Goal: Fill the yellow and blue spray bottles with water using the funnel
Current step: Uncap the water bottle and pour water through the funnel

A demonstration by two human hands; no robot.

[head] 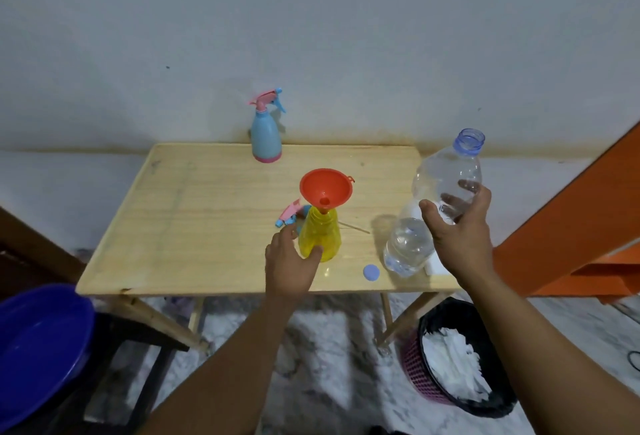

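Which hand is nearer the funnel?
Left. The left hand holds the base of the yellow spray bottle directly below the funnel. The right hand is off to its right, holding the open clear water bottle.

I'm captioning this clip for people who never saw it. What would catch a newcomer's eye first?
The orange funnel seated in the yellow spray bottle mid-table, steadied by the left hand. To its right, the right hand holds an uncapped clear water bottle aloft. The blue spray bottle stands at the table's far edge.
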